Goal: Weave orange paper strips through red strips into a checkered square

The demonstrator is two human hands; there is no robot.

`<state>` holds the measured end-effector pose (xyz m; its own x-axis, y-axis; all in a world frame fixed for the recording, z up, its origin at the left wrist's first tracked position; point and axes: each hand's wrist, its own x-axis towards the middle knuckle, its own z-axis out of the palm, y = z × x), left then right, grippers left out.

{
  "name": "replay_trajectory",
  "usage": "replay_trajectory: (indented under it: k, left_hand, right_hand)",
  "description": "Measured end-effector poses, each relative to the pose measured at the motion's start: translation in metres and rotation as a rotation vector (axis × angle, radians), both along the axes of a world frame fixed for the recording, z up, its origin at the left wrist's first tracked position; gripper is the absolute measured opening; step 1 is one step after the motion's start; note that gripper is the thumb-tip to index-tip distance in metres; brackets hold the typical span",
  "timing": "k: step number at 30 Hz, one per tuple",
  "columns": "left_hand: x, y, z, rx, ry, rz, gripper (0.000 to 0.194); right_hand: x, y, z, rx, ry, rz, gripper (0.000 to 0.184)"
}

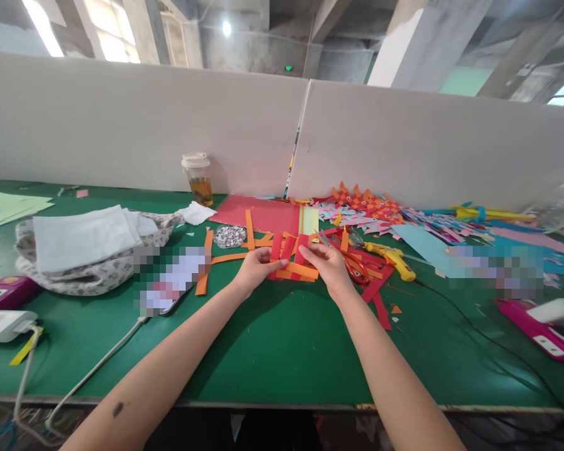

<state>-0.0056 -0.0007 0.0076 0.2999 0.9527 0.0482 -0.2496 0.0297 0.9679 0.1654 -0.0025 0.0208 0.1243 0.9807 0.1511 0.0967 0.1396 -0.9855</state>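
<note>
Between my hands, above the green table, is a small weave of red and orange paper strips (pixel 297 269). Its red strips stand upright and the orange ones cross them. My left hand (pixel 256 269) is closed on the left side of the weave, thumb laid across the front. On the right side, my right hand (pixel 328 264) pinches a red strip of it between thumb and fingers. Loose orange strips (pixel 250 229) lie just past my left hand. Beside my right hand are orange-handled scissors (pixel 357 270) and loose red strips (pixel 380 307).
A yellow glue gun (pixel 397 262) with a black cord lies right of my hands. Behind are red paper sheets (pixel 258 213), woven paper fish (pixel 366 203) and a lidded cup of tea (pixel 200 181). A phone (pixel 173 282), cloth bag (pixel 89 275) and bag of googly eyes (pixel 230 237) lie left.
</note>
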Motion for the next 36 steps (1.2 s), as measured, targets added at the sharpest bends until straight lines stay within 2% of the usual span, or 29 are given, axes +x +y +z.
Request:
replay_trajectory:
  k: [3, 7, 9, 14, 21, 26, 29, 36]
  left_hand:
    - [0.0, 0.0, 0.0, 0.001, -0.021, -0.033, 0.038]
    - [0.004, -0.001, -0.002, 0.01, -0.02, -0.094, 0.04]
    - [0.005, -0.002, -0.002, 0.01, -0.008, -0.113, 0.042]
    - [0.003, -0.002, 0.0, 0.002, 0.061, -0.072, 0.039]
    - [-0.001, -0.001, 0.002, 0.048, 0.095, -0.084, 0.044]
    - [-0.002, 0.006, -0.005, 0.034, 0.143, 0.026, 0.04]
    - [-0.003, 0.01, -0.009, 0.015, 0.149, 0.06, 0.039]
    - [0.0, 0.008, -0.007, -0.035, 0.12, 0.022, 0.036]
  right_hand:
    - [-0.001, -0.002, 0.002, -0.009, 0.031, 0.049, 0.034]
    - [-0.002, -0.006, 0.004, 0.003, -0.027, 0.177, 0.034]
    - [-0.002, -0.008, 0.004, 0.008, -0.056, 0.195, 0.033]
    - [0.002, -0.007, 0.0, 0.027, -0.046, 0.14, 0.029]
    - [0.002, -0.005, -0.005, 0.019, -0.032, 0.121, 0.03]
    - [0.003, -0.003, -0.006, 0.013, 0.024, 0.059, 0.031]
    - [0.003, -0.003, -0.006, 0.028, 0.017, 0.071, 0.03]
    - [0.003, -0.004, -0.005, 0.0, -0.075, 0.139, 0.032]
